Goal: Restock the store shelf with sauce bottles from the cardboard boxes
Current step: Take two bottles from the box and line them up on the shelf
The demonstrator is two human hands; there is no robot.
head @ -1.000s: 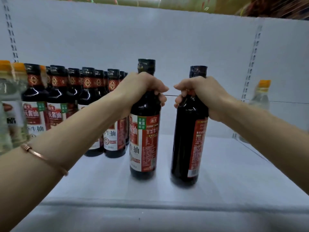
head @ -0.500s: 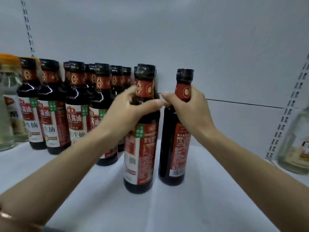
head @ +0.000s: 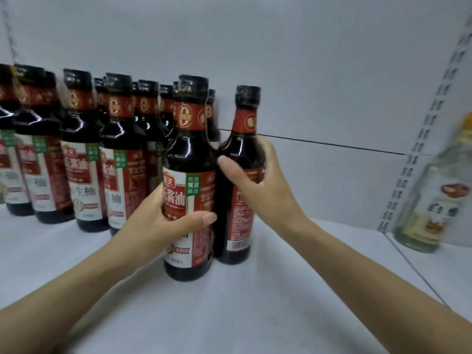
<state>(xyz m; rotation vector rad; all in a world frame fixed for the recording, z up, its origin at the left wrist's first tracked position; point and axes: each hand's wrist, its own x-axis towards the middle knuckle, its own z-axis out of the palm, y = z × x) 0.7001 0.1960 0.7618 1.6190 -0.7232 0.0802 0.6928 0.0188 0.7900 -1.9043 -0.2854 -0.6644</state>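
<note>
Head view is taking in a white shelf (head: 255,315) that is filling the lower half of the frame, with a pale back panel (head: 306,60) rising behind it and a slotted upright (head: 421,149) running down the right side. Along the left, a row of dark sauce bottles (head: 84,154) with red and white labels is standing in close ranks. At the right edge a clear bottle with pale liquid (head: 431,200) is showing blurred. In the centre, two more dark bottles are standing on the shelf, touching side by side. The left hand (head: 163,226) is wrapping around the lower body of the front bottle (head: 190,149), thumb lying across its label. The right hand (head: 258,190) is gripping the right bottle (head: 245,118) at its shoulder and upper label, thumb across the front and fingers curling behind. Both forearms are reaching in from the lower corners.
</note>
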